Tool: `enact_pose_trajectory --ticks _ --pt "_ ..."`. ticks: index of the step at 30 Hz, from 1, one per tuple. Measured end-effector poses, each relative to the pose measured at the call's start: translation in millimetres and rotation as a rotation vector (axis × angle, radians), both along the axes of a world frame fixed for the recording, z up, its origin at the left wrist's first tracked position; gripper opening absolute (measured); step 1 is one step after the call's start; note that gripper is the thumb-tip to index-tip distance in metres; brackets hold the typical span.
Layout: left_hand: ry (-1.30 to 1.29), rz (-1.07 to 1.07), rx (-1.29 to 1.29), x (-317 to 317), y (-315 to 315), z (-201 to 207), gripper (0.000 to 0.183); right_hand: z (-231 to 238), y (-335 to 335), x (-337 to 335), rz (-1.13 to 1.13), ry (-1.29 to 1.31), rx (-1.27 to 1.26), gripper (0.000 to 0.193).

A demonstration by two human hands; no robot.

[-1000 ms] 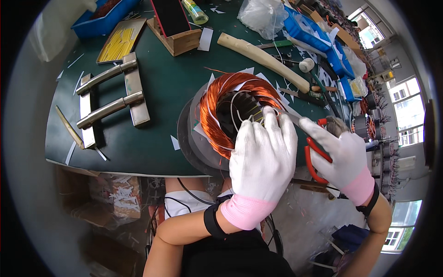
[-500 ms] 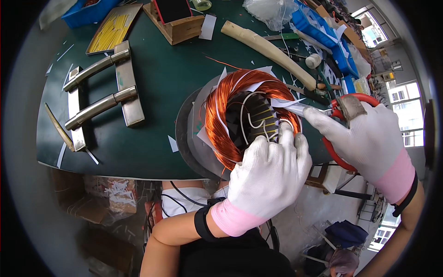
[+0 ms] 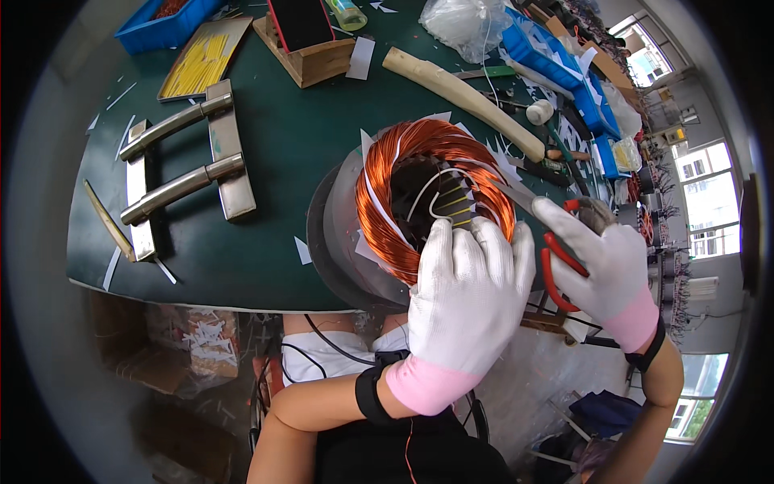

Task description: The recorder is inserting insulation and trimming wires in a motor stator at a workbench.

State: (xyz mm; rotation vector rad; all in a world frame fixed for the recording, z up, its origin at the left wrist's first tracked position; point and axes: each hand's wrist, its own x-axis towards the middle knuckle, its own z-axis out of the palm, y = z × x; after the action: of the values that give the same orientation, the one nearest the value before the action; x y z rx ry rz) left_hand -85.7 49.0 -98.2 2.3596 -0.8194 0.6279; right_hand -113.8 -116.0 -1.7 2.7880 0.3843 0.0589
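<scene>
- Here, at far left on the dark green tabletop (image 3: 266, 266), a thin, curved, tan strip (image 3: 107, 219).
- Behind it, near the top edge, a blue plastic bin (image 3: 153, 39).
- Next, a silvery metal frame (image 3: 181, 191) with two round bars between flat plates; beyond it, a shallow tray (image 3: 239, 31) of slim yellow sticks (image 3: 201, 60).
- Farther right, a small wooden stand (image 3: 322, 66) under a flat, dark, red-edged device (image 3: 302, 24).
- At centre, near the front edge, a ring of bundled orange copper wire (image 3: 377, 202) on a grey metal cylinder (image 3: 345, 198), with white cord (image 3: 432, 207) inside.
- Over the ring's near right rim, the white-gloved left hand (image 3: 468, 306), fingers bent, tips close to the cord; grip on it impossible to tell.
- Behind, a long pale wooden bar (image 3: 463, 101).
- Rightmost, the white-gloved right hand (image 3: 609, 270), closed around red-handled scissors (image 3: 566, 255), blades toward the ring.
</scene>
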Motion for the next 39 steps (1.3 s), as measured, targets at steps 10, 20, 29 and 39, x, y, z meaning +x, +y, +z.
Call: enact_pose_trajectory --ticks 10,20,29,39 --pt "-0.213 -0.083 -0.008 14.2 5.6 -23.8 0.042 19.4 -5.4 20.3 0.206 0.035 -0.288 0.060" --pt "-0.209 -0.243 0.041 21.7 23.8 -15.7 0.042 31.0 30.4 38.7 0.266 0.101 -0.449 0.054" --pt "-0.106 -0.371 -0.351 57.2 90.8 -28.6 0.044 16.1 -12.8 0.6 -0.165 0.334 0.705 0.055" --pt "0.557 -0.545 -0.709 71.2 82.2 -34.5 0.056 20.3 16.4 9.4 -0.522 1.361 1.114 0.028"
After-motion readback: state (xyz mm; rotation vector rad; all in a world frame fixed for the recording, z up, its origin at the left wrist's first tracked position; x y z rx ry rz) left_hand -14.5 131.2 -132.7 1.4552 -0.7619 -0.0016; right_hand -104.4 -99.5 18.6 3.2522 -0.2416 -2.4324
